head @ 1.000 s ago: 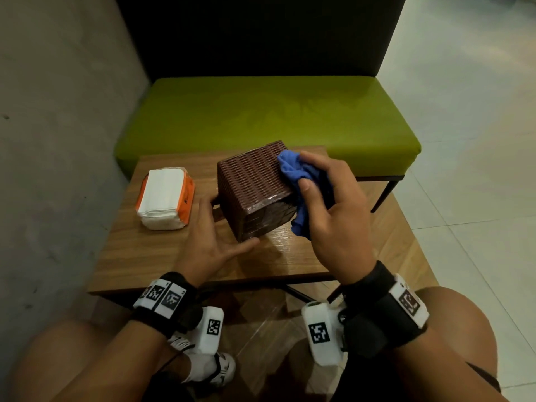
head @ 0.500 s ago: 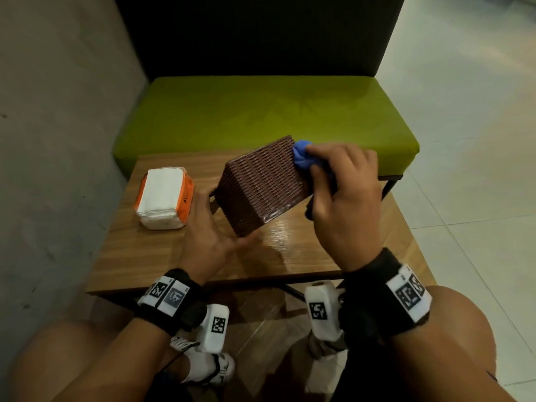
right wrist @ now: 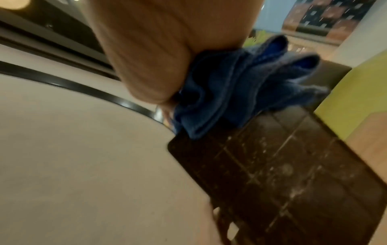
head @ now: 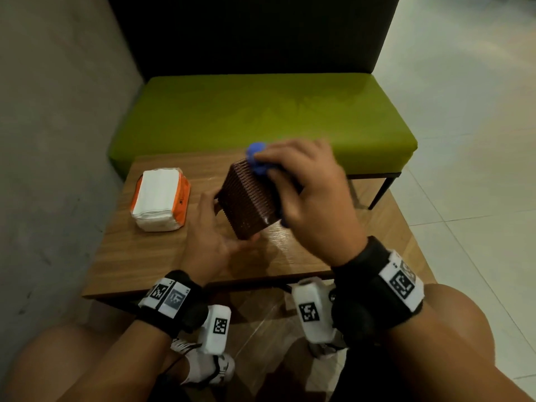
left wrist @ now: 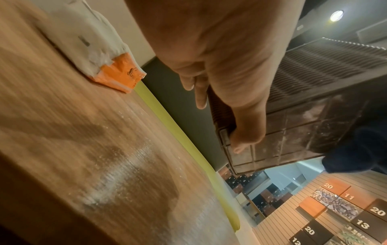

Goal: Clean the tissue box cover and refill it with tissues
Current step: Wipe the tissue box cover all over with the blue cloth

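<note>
Head view: left hand point(head: 213, 242) clamps the tilted box cover point(head: 249, 198), right hand point(head: 307, 192) grips the cloth point(head: 256, 162); a hard wipe could tip it off the counter point(head: 130, 256).

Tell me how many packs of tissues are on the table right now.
1. The tissue pack, white with orange wrapping, lies on the wooden table, left of the tilted tissue box cover. None other shows.
</note>
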Available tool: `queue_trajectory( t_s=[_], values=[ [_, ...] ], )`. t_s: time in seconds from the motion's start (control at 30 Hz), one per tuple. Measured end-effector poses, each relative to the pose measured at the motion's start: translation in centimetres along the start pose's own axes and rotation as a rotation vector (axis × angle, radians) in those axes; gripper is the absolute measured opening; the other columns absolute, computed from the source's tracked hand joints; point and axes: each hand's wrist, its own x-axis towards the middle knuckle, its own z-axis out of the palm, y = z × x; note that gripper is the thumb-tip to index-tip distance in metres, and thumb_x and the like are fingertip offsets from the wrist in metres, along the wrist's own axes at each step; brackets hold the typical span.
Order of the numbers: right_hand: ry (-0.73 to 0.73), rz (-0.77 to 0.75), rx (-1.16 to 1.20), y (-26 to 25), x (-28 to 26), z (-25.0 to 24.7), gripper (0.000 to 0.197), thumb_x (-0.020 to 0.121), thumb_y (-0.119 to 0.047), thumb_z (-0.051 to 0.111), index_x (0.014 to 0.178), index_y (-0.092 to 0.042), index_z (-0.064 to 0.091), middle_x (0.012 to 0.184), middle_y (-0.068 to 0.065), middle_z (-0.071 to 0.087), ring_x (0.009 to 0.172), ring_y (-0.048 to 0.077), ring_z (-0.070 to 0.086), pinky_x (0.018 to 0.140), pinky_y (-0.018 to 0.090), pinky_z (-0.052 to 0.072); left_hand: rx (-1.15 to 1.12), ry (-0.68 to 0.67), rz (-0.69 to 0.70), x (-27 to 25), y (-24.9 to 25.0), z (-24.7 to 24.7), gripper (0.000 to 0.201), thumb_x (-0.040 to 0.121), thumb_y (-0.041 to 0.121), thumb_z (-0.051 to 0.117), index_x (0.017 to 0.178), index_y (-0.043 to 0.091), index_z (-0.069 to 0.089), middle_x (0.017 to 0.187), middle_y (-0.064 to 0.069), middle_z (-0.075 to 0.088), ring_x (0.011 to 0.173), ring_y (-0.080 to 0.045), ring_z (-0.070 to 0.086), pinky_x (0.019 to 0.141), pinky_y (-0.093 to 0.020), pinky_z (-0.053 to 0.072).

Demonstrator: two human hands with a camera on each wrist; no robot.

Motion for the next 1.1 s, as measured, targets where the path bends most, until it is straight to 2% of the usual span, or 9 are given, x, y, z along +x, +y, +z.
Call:
queue_trajectory(
  t_s=[0.13,0.27,0.47,0.57,0.7,0.77,0.87,1.0,1.1],
  values=[
    [-0.159,-0.111,0.177,-0.4,0.1,-1.0,0.025,0.099,-0.003,0.067,0.118,-0.013,0.078,0.121,-0.001,0.073,0.114,0.023,0.062,0.099,0.037,0.048,-0.033,-0.053,-0.045,0.1,0.6,-0.2,0.108,0.054,0.039,0.106,0.143,0.032,0.047,0.141,0.002,0.062,0.129,-0.007,0.064,0.106,-0.026,0.053],
    [0.132,0.163,0.279,2.8,0.8,-1.8,0.027,0.103,-0.005,0.063,0.127,-0.012,0.073,0.124,0.000,0.073,0.121,0.018,0.066,0.104,0.047,0.053,-0.059,-0.119,-0.139,-0.1,1.4,-1.0,0.102,0.058,0.034,0.107,0.141,0.032,0.049,0.140,0.017,0.061,0.125,0.016,0.058,0.102,-0.008,0.046],
    [0.271,0.199,0.120,4.0,0.5,-0.3,0.042,0.099,-0.013,0.072,0.138,-0.009,0.058,0.132,0.006,0.062,0.123,0.012,0.059,0.104,0.018,0.046,-0.298,-0.200,-0.358,0.2,1.9,-1.6,0.101,0.059,0.042,0.103,0.148,0.027,0.057,0.132,0.006,0.075,0.123,-0.009,0.072,0.099,-0.026,0.059],
    [0.185,0.130,-0.027,4.8,-0.2,0.6,0.037,0.098,-0.011,0.072,0.134,-0.007,0.064,0.126,0.007,0.062,0.118,0.018,0.056,0.101,0.025,0.048,-0.397,-0.183,-0.420,0.5,2.3,-2.1,0.081,0.069,0.030,0.099,0.141,0.021,0.065,0.119,0.005,0.082,0.115,-0.012,0.077,0.092,-0.025,0.063],
    [0.211,0.044,-0.137,4.1,-1.0,2.0,0.029,0.099,-0.003,0.068,0.128,-0.002,0.071,0.123,0.010,0.068,0.113,0.027,0.056,0.095,0.040,0.049,-0.486,-0.198,-0.480,0.5,2.4,-2.2,0.071,0.076,0.033,0.094,0.140,0.015,0.067,0.126,-0.004,0.081,0.119,-0.023,0.076,0.109,-0.046,0.056],
    [0.081,-0.100,-0.161,3.2,-1.5,2.7,0.027,0.101,-0.004,0.064,0.126,-0.001,0.073,0.124,0.014,0.070,0.110,0.032,0.057,0.094,0.042,0.050,-0.516,-0.223,-0.486,0.4,2.3,-2.2,0.066,0.079,0.030,0.087,0.140,0.013,0.067,0.126,-0.008,0.080,0.119,-0.027,0.076,0.111,-0.051,0.055],
    [-0.015,-0.213,-0.186,4.7,-1.2,2.1,0.028,0.100,-0.003,0.061,0.126,-0.002,0.073,0.123,0.014,0.071,0.107,0.033,0.058,0.093,0.042,0.049,-0.525,-0.206,-0.477,0.3,2.0,-2.6,0.073,0.073,0.036,0.095,0.138,0.014,0.068,0.125,-0.006,0.081,0.121,-0.027,0.076,0.107,-0.046,0.058],
    [0.191,0.029,-0.123,5.6,0.0,1.9,0.028,0.098,0.001,0.065,0.124,-0.004,0.072,0.119,0.011,0.070,0.106,0.028,0.054,0.089,0.045,0.048,-0.484,-0.180,-0.456,0.2,2.2,-2.3,0.082,0.064,0.046,0.094,0.137,0.021,0.069,0.128,-0.003,0.079,0.124,-0.021,0.074,0.108,-0.044,0.057],
    [-0.038,-0.163,-0.085,2.6,-1.9,3.6,0.028,0.100,-0.003,0.062,0.125,-0.003,0.072,0.125,0.013,0.070,0.105,0.032,0.056,0.091,0.040,0.047,-0.531,-0.179,-0.458,0.6,2.4,-2.1,0.074,0.065,0.042,0.092,0.133,0.021,0.071,0.126,-0.005,0.080,0.121,-0.024,0.075,0.106,-0.045,0.058]
  ],
)
